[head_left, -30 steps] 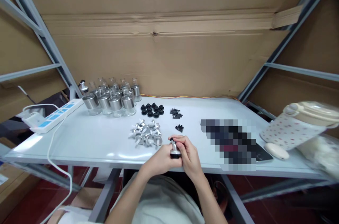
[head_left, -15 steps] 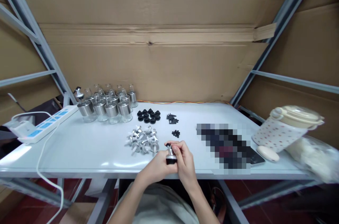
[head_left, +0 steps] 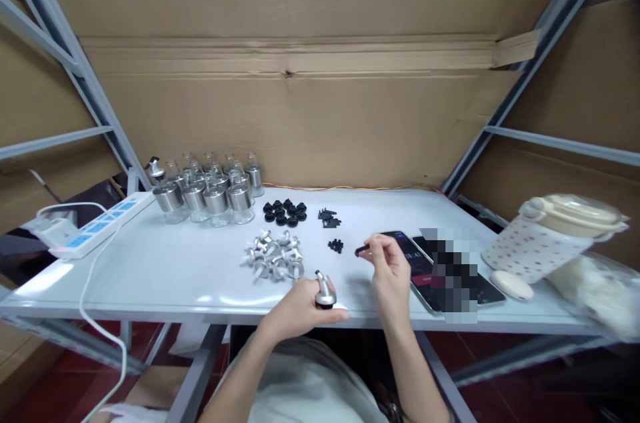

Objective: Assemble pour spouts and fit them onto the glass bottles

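One spout (head_left: 325,294), near side, is gripped by the left hand (head_left: 299,306), the right hand (head_left: 391,276) pinching a black piece (head_left: 361,250): likely fitting, needing alignment next.

There are at least 10 bottles (head_left: 217,199) far left, about 10 black caps (head_left: 291,211), 2 phones (head_left: 410,253) right and 2 hands (head_left: 295,307) near.
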The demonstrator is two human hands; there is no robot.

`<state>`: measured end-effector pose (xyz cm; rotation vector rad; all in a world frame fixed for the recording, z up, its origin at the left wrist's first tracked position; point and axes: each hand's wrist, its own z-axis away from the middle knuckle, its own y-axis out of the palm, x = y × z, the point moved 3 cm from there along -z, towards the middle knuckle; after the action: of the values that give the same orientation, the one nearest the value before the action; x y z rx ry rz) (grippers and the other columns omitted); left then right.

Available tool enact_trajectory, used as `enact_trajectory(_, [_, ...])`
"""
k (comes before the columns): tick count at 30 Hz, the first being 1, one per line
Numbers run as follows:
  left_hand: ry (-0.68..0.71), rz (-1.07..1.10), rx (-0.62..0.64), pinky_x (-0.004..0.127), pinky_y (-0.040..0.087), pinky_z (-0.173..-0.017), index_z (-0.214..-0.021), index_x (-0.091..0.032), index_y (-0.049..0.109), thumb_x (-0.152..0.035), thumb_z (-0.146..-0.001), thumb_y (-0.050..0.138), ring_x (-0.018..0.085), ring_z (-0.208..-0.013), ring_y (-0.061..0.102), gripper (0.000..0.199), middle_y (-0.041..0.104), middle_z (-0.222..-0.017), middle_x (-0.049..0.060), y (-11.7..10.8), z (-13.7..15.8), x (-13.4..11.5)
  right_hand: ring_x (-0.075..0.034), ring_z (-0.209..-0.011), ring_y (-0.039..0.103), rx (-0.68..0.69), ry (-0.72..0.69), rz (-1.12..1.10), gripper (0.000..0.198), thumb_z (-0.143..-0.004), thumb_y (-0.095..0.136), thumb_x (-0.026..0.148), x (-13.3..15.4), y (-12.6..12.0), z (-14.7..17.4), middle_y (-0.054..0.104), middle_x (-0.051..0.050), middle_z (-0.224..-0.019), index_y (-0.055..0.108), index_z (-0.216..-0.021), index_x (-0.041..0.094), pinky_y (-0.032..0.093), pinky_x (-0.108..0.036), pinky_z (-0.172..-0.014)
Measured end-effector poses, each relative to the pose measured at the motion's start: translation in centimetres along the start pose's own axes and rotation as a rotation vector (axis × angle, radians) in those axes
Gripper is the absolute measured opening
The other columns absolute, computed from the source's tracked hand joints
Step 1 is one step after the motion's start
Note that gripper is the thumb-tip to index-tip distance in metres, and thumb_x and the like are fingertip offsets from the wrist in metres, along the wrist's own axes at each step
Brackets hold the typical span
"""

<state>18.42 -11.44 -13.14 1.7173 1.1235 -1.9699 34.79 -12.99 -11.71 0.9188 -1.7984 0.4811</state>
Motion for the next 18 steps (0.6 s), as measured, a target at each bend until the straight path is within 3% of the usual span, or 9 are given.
enact_trajectory(2, [-0.007, 0.003, -0.008, 0.022, 0.028, -0.057, -0.071, -0.017, 0.045, -0.038, -0.071, 0.067, 0.009, -0.058, 0.031, 0.030, 0.035, -0.063, -0.006, 0.0, 0.0, -0.2, -0.014, -0.064, 0.055, 0.074, -0.043, 0.214, 0.029, -0.080, 0.054, 0.045, 0.4, 0.2, -1.8, 0.057, -0.001, -0.072, 0.057, -0.069, 0.018, 0.046, -0.025, -0.061])
enact_trajectory(6, [-0.011, 0.027, -0.030, 0.023, 0.028, -0.058, -0.068, -0.017, 0.043, -0.035, -0.076, 0.060, 0.008, -0.058, 0.031, 0.026, 0.033, -0.064, -0.006, 0.1, 0.0, -0.6, -0.015, -0.061, 0.057, 0.373, 0.015, 0.750, 0.028, -0.087, 0.045, 0.035, -0.5, 2.8, -5.5, 0.063, -0.002, -0.063, 0.063, -0.074, 0.017, 0.042, -0.024, -0.063])
enact_trajectory(12, [0.005, 0.025, -0.017, 0.023, 0.028, -0.059, -0.064, -0.017, 0.040, -0.034, -0.078, 0.058, 0.009, -0.058, 0.031, 0.027, 0.034, -0.063, -0.006, 0.1, 0.2, -0.7, -0.019, -0.069, 0.064, 0.477, 0.121, 1.002, 0.025, -0.083, 0.050, 0.020, -4.1, 5.5, -9.5, 0.068, -0.009, -0.061, 0.068, -0.067, 0.014, 0.041, -0.024, -0.067])
enact_trajectory(18, [0.008, 0.034, -0.033, 0.024, 0.027, -0.059, -0.064, -0.017, 0.040, -0.035, -0.078, 0.058, 0.009, -0.057, 0.029, 0.029, 0.031, -0.062, -0.006, 0.1, 0.2, -0.6, -0.024, -0.088, 0.066, 0.486, 0.144, 1.171, 0.030, -0.087, 0.049, 0.030, -6.1, 5.5, -9.7, 0.071, -0.020, -0.088, 0.072, -0.085, 0.011, 0.043, -0.027, -0.074])
